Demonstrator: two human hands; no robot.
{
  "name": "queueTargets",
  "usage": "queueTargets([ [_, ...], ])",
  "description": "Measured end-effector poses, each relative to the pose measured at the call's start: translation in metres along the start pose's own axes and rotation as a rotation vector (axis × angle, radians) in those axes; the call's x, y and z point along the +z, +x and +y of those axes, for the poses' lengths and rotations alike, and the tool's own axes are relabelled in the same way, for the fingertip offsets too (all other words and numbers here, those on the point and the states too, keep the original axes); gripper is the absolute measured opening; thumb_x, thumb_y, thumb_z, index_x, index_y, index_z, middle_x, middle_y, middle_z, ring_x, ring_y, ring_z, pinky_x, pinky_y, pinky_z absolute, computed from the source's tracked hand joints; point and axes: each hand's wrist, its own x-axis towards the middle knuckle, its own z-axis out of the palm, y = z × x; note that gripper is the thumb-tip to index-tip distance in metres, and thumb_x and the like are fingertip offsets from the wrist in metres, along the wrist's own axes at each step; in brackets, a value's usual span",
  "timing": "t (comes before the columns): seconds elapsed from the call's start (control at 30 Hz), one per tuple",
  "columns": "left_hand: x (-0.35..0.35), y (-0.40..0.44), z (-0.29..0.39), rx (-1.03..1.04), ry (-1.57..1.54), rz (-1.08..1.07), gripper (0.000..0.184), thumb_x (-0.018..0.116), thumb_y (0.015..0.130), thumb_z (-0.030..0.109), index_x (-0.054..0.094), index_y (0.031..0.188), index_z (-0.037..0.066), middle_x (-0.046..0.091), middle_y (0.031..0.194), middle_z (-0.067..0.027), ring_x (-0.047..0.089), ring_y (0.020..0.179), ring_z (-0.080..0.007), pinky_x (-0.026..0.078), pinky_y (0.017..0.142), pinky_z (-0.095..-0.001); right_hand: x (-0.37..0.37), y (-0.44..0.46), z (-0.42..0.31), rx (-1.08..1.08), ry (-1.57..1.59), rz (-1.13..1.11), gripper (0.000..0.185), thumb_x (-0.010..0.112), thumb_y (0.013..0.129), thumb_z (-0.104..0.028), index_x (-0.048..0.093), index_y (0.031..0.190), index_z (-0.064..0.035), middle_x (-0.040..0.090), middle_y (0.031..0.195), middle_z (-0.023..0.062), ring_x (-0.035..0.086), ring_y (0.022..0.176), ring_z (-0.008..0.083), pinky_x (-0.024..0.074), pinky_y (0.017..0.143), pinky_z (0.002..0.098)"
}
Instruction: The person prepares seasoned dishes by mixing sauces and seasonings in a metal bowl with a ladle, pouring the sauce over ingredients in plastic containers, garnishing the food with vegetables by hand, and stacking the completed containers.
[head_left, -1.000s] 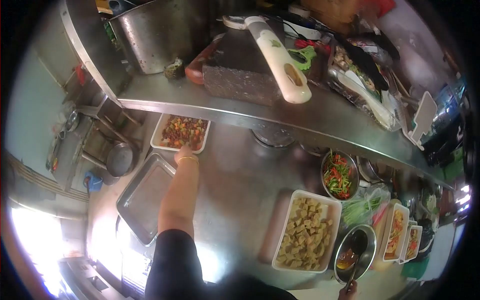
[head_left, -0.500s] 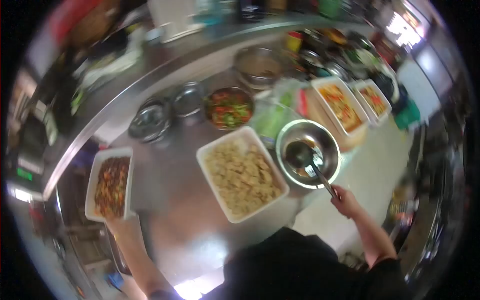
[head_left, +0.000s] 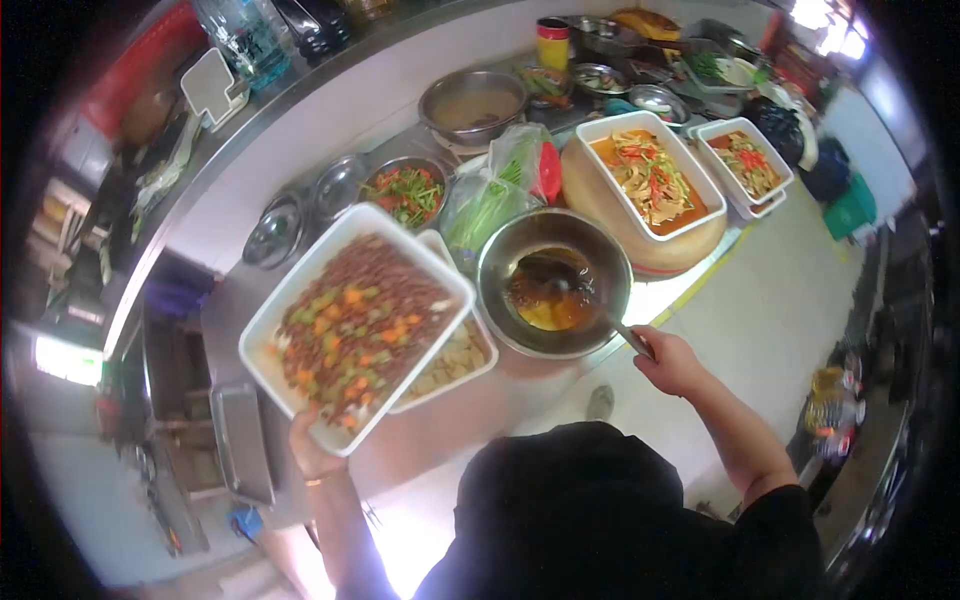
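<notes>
My left hand (head_left: 316,446) grips the near corner of a white tray (head_left: 365,325) of red beans or meat with diced carrot and green pieces. This tray is raised and tilted, partly covering a second white tray (head_left: 455,362) of pale cubes. My right hand (head_left: 668,360) is closed round the handle of a ladle (head_left: 632,340). The ladle's bowl rests in brown liquid inside a steel bowl (head_left: 500,300), just right of the raised tray.
Behind lie a bowl of cut peppers (head_left: 405,195), a bag of green stalks (head_left: 490,205) and a steel pot (head_left: 472,100). Two white trays of sliced food (head_left: 655,185) (head_left: 745,165) stand at the right. An empty metal tray (head_left: 241,445) is at the left edge.
My left hand has lifted the tray of diced food and carried it right, over the tray of cubes. The view has turned right. My right hand still holds the ladle in the steel bowl.
</notes>
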Motion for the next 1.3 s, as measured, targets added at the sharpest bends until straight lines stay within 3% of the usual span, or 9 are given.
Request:
queueTargets([
  [0.1,0.046,-0.011,-0.046,0.012,0.055,-0.030,0.061,0.051,0.077,0.007,0.042,0.138,0.000,0.057,0.125,-0.0184,0.061,0.110,-0.0345,0.054,0.091,-0.0462,-0.016,0.011,0.044,-0.032,0.070,0.050,0.044,0.060,0.083,-0.015,0.052,0.125,-0.0102,0.067,0.086,0.0202,0.066,0.082,0.0383,0.0512,0.074,0.0462],
  [0.23,0.122,-0.024,-0.085,0.281,0.245,-0.050,0.056,0.047,0.077,-0.004,0.044,0.134,-0.003,0.059,0.121,-0.0171,0.063,0.105,-0.0290,0.056,0.086,-0.0420,-0.024,0.033,0.070,-0.126,0.235,0.025,0.043,0.060,0.083,-0.014,0.050,0.124,-0.0062,0.065,0.083,0.0208,0.065,0.080,0.0399,0.0500,0.072,0.0476],
  [0.33,0.161,-0.031,-0.102,0.396,0.472,0.091,0.054,0.049,0.075,-0.008,0.048,0.129,-0.004,0.061,0.117,-0.0154,0.063,0.102,-0.0252,0.056,0.082,-0.0372,-0.031,0.042,0.073,-0.169,0.285,0.001,0.042,0.059,0.083,-0.014,0.049,0.123,-0.0040,0.065,0.084,0.0216,0.064,0.082,0.0408,0.0497,0.073,0.0476],
  [0.5,0.197,-0.031,-0.126,0.667,0.753,0.132,0.061,0.049,0.075,-0.015,0.045,0.136,-0.006,0.062,0.120,-0.0156,0.063,0.105,-0.0212,0.051,0.090,-0.0301,-0.023,0.052,0.080,-0.178,0.393,0.013,0.041,0.059,0.083,-0.014,0.050,0.122,-0.0023,0.062,0.080,0.0206,0.062,0.078,0.0403,0.0485,0.070,0.0470],
  [0.73,0.213,-0.025,-0.144,1.052,1.286,0.210,0.056,0.056,0.076,-0.014,0.054,0.131,-0.006,0.058,0.131,-0.0212,0.058,0.120,-0.0288,0.044,0.102,-0.0351,-0.029,0.049,0.078,-0.173,0.384,0.029,0.042,0.058,0.082,-0.013,0.051,0.121,-0.0020,0.062,0.082,0.0205,0.062,0.078,0.0399,0.0482,0.070,0.0468],
  [0.83,0.219,-0.029,-0.140,1.366,1.668,0.168,0.052,0.058,0.076,-0.012,0.057,0.127,-0.004,0.060,0.126,-0.0252,0.059,0.117,-0.0358,0.046,0.101,-0.0378,-0.029,0.050,0.080,-0.173,0.316,0.064,0.043,0.058,0.080,-0.013,0.051,0.122,-0.0034,0.063,0.084,0.0203,0.063,0.080,0.0396,0.0490,0.071,0.0470],
  [1.13,0.200,-0.042,-0.113,1.834,1.688,-0.136,0.042,0.057,0.084,-0.009,0.059,0.122,0.006,0.064,0.119,-0.0250,0.065,0.105,-0.0430,0.056,0.085,-0.0423,-0.033,0.061,0.076,-0.265,0.058,0.095,0.046,0.059,0.079,-0.013,0.054,0.125,-0.0093,0.065,0.099,0.0172,0.064,0.086,0.0367,0.0520,0.075,0.0458],
  [1.23,0.191,-0.038,-0.101,1.886,1.633,-0.156,0.041,0.058,0.086,-0.006,0.057,0.125,0.005,0.064,0.118,-0.0248,0.065,0.105,-0.0423,0.057,0.084,-0.0418,-0.036,0.066,0.068,-0.315,-0.190,0.077,0.045,0.061,0.080,-0.014,0.056,0.124,-0.0128,0.063,0.100,0.0148,0.064,0.083,0.0347,0.0526,0.073,0.0445],
  [1.3,0.183,-0.034,-0.096,1.761,1.630,-0.003,0.039,0.060,0.085,-0.005,0.058,0.123,0.005,0.065,0.117,-0.0239,0.066,0.104,-0.0416,0.057,0.083,-0.0407,-0.036,0.073,0.063,-0.363,-0.334,0.041,0.043,0.063,0.080,-0.016,0.058,0.123,-0.0147,0.062,0.099,0.0130,0.064,0.082,0.0330,0.0529,0.072,0.0433],
])
